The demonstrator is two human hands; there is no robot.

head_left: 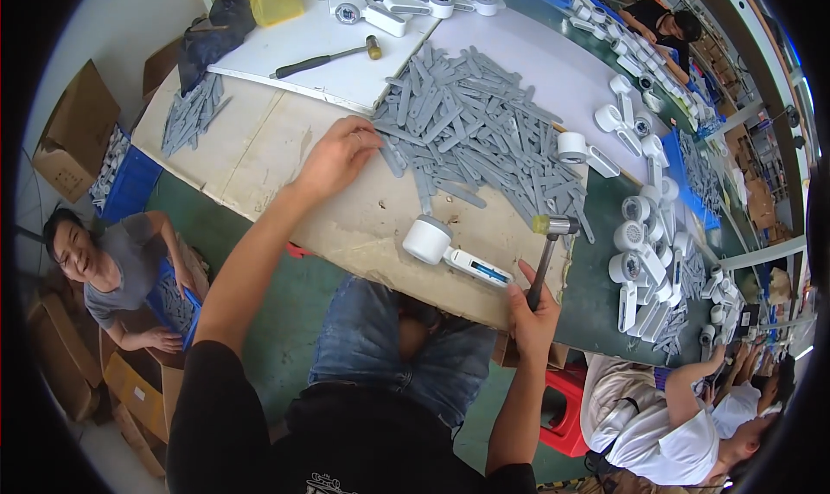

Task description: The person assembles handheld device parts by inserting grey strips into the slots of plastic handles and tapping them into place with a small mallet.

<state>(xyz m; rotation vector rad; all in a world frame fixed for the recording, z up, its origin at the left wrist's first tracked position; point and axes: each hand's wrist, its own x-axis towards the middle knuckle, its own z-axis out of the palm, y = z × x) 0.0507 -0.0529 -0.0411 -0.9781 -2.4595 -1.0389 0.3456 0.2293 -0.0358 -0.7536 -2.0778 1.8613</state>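
My left hand reaches to the near left edge of a large heap of grey plastic strips. Its thumb and fingers are pinched together at one grey plastic strip. In my right hand is a small mallet, its dark handle gripped and its metal-and-yellow head pointing away from me. The right thumb and a finger also touch the end of a white handheld device, which lies on the table with its round head to the left and an open slot showing blue inside its handle.
A second mallet lies on a white board, with white devices behind it. More devices line the right. A small strip pile sits far left. Co-workers are at left and right, beside a red stool.
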